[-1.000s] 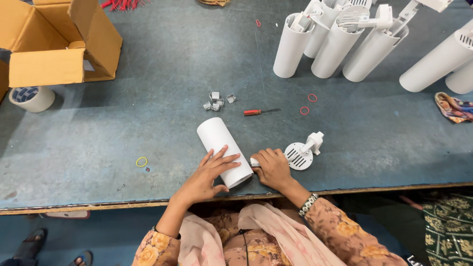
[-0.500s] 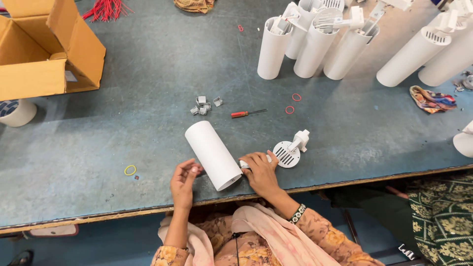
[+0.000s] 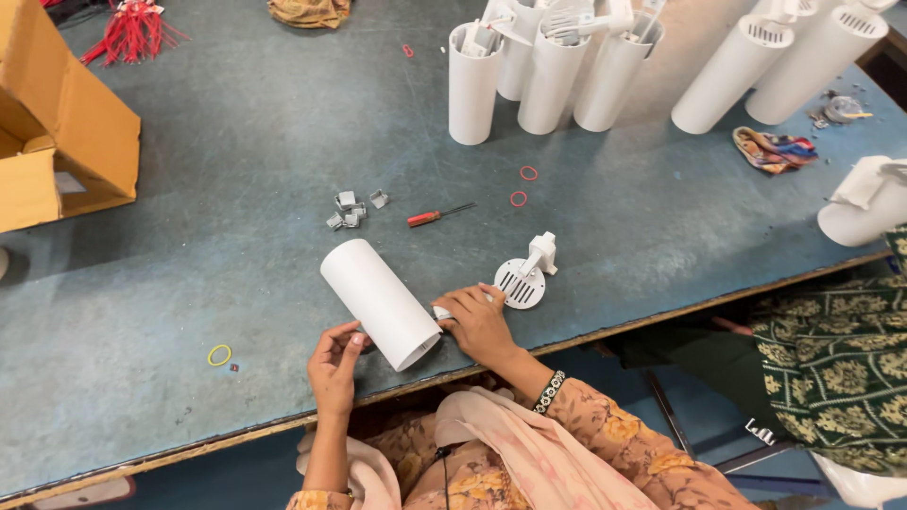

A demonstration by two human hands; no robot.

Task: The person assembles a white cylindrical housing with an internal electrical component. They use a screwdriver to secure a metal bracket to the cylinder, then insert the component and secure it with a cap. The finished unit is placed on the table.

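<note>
The left hand (image 3: 335, 364) rests at the near end of a white cylindrical housing (image 3: 380, 302) lying on its side on the grey-blue worktop (image 3: 236, 142). Its fingers (image 3: 354, 338), loosely curled, just touch the tube's lower edge beside the open mouth; a second ago this hand lay flat across the top of the tube, so it has slid down and off to the side. The right hand (image 3: 480, 324) presses on the worktop just right of the tube's mouth, fingers narrowed over a small white part (image 3: 441, 312) that peeks out at the fingertips; whether it is pinched or merely covered cannot be told.

Just beyond the right fingers lies a round white slotted cap with a bracket (image 3: 525, 276), close but apart from the hand. It seems the housing has been released from a steadying hold and lies free for the small part to go in.

Farther out are a red-handled screwdriver (image 3: 436, 216), a cluster of small metal clips (image 3: 351, 210) and red rubber rings (image 3: 523, 185). A yellow ring (image 3: 219, 355) lies left of the left hand. At the far edge stand upright white housings (image 3: 543, 71), and a cardboard box (image 3: 61, 142) sits far left.
</note>
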